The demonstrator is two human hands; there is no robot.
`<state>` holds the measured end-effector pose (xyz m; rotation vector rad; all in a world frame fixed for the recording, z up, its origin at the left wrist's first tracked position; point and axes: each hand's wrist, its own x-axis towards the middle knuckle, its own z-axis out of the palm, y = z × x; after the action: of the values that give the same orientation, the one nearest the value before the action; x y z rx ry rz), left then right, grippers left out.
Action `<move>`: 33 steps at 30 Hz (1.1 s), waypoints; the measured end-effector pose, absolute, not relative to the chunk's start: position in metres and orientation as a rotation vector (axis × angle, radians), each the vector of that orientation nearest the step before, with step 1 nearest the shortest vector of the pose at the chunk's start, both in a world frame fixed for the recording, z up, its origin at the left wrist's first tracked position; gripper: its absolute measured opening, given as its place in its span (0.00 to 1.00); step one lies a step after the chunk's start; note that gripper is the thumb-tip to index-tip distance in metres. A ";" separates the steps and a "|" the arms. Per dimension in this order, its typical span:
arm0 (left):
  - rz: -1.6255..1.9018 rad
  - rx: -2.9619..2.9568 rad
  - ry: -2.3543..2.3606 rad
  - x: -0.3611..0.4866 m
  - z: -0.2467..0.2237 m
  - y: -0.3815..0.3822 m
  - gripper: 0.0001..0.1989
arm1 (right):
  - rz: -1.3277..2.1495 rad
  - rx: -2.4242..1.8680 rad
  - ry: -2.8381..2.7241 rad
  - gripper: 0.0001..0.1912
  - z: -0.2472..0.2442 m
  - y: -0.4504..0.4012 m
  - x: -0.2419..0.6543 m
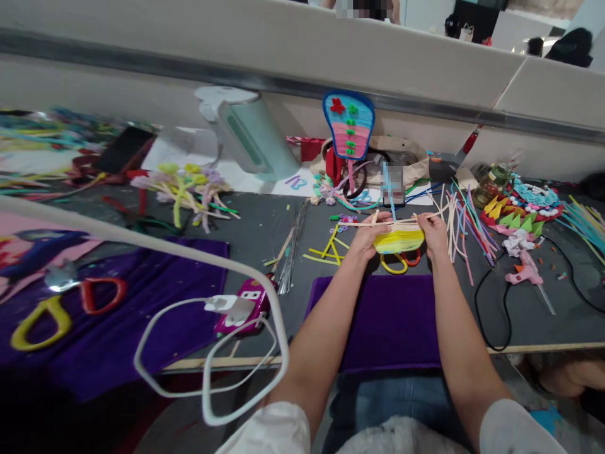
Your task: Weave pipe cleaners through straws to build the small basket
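Between my two hands is a yellow pipe-cleaner piece (399, 238) with a rounded lower edge and a light blue stem standing up behind it. Pale pink pipe cleaners (362, 224) run across its top. My left hand (370, 234) is closed on the left side of the piece, thumb and fingers near its top edge. On the opposite side, my right hand (433, 232) pinches the pale strands at the upper right corner. Just below the piece, the yellow and red handles of a pair of scissors (394, 265) show; their blades are hidden.
A purple cloth (387, 328) lies in front of me. To the right rest a pink glue gun (524, 270) with a black cord and loose pipe cleaners (466, 221). A finished fan-shaped craft (350, 126) stands behind. White cable (208, 258) loops across the left near a power strip (250, 290).
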<state>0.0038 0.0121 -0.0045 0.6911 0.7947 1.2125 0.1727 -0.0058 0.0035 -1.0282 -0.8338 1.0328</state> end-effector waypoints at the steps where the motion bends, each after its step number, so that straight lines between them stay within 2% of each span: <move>1: 1.214 0.689 0.804 0.004 -0.004 0.012 0.25 | 1.017 -1.044 -0.850 0.15 0.003 -0.005 0.173; 18: 1.220 0.721 0.839 0.002 -0.004 0.011 0.24 | 0.949 -1.124 -0.943 0.15 -0.013 0.003 0.179; 29: 1.161 0.768 0.947 0.003 -0.007 0.011 0.21 | 0.546 -1.168 -1.123 0.16 0.009 -0.007 0.178; 33: 1.178 0.815 0.994 0.008 -0.006 0.008 0.19 | 0.215 -1.136 -1.419 0.14 0.023 -0.023 0.160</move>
<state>0.0081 0.0082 -0.0064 0.8153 0.9942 1.1778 0.1602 -0.0231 0.0230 -1.1365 -1.4188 0.2153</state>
